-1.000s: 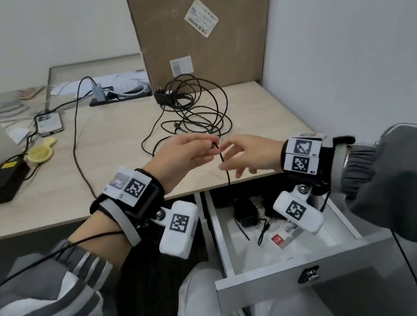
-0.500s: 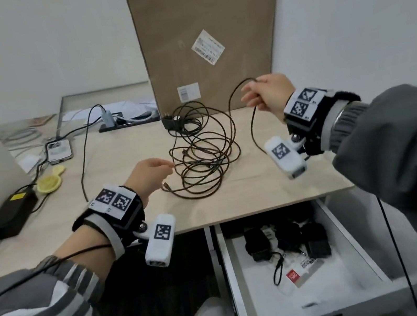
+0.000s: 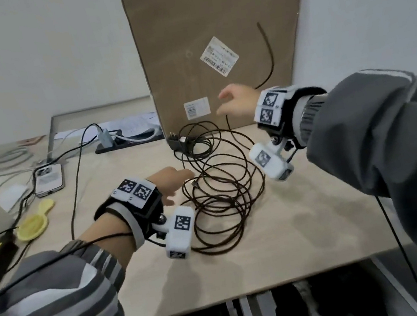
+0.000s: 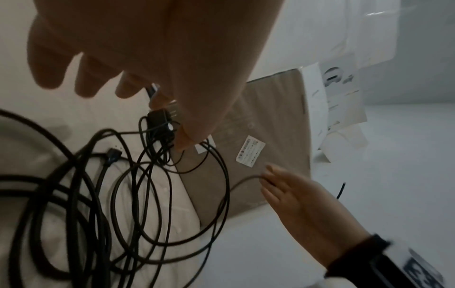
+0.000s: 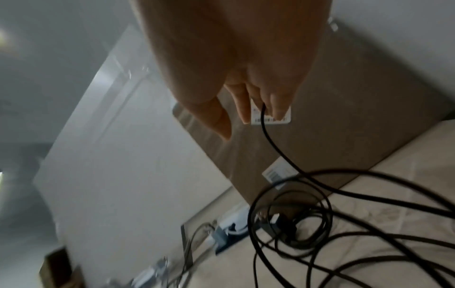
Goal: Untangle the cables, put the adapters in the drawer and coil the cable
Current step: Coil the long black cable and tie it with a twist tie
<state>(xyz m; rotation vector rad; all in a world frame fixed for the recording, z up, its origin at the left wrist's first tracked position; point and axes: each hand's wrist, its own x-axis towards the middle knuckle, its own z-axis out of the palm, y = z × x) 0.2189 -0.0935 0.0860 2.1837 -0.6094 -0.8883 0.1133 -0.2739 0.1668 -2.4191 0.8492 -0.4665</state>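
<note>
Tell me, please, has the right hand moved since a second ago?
Yes. The right hand has risen from the desk's front edge, over the drawer, to the cardboard box at the back, lifting the cable.

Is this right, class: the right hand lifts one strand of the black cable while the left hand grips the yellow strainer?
Not quite. The right hand does lift a strand of the black cable, but the left hand holds nothing; it hovers open beside the cable pile. The yellow strainer lies untouched further left on the desk, as the head view shows.
</note>
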